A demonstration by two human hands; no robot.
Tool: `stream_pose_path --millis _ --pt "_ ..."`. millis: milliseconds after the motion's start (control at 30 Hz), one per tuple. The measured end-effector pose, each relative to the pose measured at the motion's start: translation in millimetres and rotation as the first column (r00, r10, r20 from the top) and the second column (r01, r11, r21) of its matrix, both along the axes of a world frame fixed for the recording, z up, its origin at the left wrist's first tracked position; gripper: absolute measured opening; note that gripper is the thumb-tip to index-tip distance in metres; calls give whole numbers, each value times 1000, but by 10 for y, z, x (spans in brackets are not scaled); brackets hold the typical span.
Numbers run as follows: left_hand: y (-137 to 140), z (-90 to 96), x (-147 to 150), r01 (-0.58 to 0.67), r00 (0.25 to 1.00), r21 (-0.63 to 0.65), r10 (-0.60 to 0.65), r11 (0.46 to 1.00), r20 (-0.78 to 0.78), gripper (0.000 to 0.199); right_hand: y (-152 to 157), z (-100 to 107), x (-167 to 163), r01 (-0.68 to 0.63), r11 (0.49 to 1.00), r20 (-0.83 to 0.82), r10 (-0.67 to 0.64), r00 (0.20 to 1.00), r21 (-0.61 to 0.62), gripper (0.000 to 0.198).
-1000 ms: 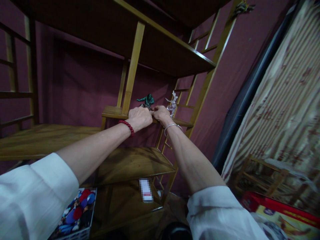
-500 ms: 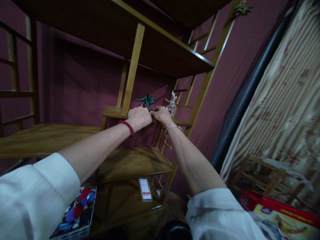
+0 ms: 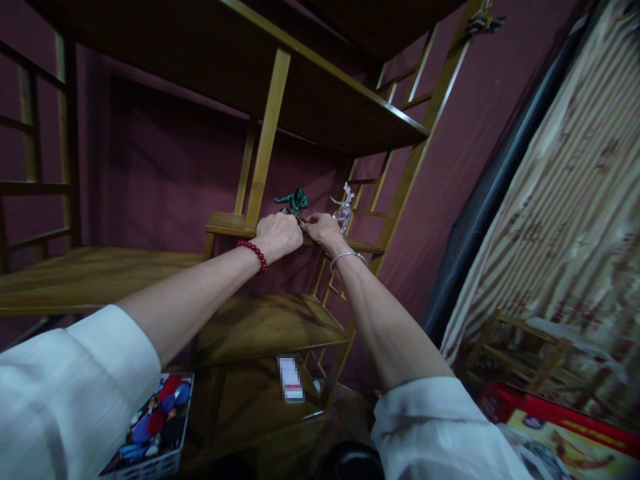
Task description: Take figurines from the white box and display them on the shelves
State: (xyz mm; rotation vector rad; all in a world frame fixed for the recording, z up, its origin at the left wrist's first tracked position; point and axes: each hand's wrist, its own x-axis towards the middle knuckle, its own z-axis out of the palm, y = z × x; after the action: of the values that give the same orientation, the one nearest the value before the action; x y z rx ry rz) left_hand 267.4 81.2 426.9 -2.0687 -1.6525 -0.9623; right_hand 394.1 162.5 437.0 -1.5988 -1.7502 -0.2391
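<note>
A dark green figurine [image 3: 297, 199] with a brownish base stands on the small raised shelf [image 3: 227, 221]. My left hand [image 3: 279, 233] is closed at the figurine's lower left side, its knuckles toward me and its fingertips hidden. From the right, my right hand [image 3: 323, 230] pinches at the base with thumb and fingers close together. Both hands meet in front of the figurine and cover its lower part. Just behind my right hand stands a clear, glassy deer figurine [image 3: 344, 208] with antlers.
A wooden shelf unit [image 3: 270, 140] with uprights and lattice sides fills the view. Lower down are a wide shelf board [image 3: 270, 323] and a blurred-out white card or box [image 3: 291, 379]. A white basket [image 3: 186, 407] of colourful items stands lower left. A red box [image 3: 565, 413] and striped curtain [image 3: 560, 200] are at right.
Almost nothing differs. Both hands stay at the green figurine's base, and the view has shifted very slightly.
</note>
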Motion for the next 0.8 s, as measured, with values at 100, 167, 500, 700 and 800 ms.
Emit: stream_pose_path --millis 100,167,500,700,800 --pt "3 7 9 -33 999 -35 34 999 9 35 -1 5 -6 -5 1000 -15 5 1000 -15 23" --pt "1 11 19 -53 998 -51 54 997 14 34 -8 10 -12 -1 1000 -23 0 1000 -24 24" --pt "-14 6 34 -55 998 -53 57 997 36 33 -91 15 -24 16 1000 10 -16 1000 -24 28" --pt "-34 -38 29 -52 999 16 52 999 3 34 -211 -18 -18 49 998 -24 -48 999 50 28" --pt "-58 -78 9 -16 999 93 18 996 -28 33 -286 -61 -6 51 993 -75 -43 996 107 28"
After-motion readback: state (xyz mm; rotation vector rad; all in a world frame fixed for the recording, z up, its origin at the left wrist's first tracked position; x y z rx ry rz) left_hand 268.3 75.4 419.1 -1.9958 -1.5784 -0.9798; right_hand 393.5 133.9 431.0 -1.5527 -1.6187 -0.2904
